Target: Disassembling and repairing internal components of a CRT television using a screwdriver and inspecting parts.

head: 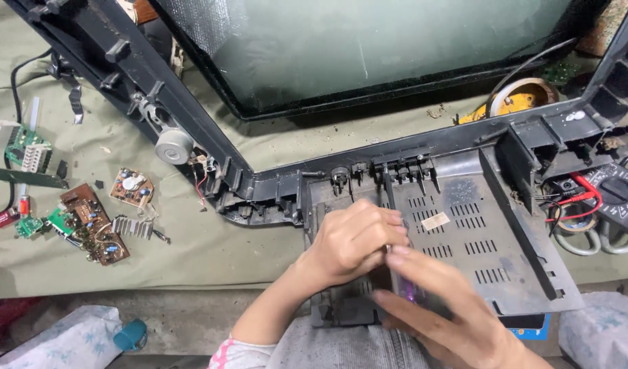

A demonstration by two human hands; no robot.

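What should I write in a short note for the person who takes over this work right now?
Left hand: closed in a fist on the grey plastic tray with vent slots, near its front edge.
Right hand: fingers around a small clear-handled tool; its tip is hidden.
The tray is attached to the black TV frame lying on the green cloth.
Circuit boards lie loose on the left; a meter with red leads sits at right.
Done and left: cannot tell from this view.

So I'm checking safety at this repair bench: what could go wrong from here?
The left hand and right hand crowd a small tool over the vented plastic tray; a slip could jab a finger. The bare glass screen lies close and might get knocked. Loose circuit boards could be swept off.
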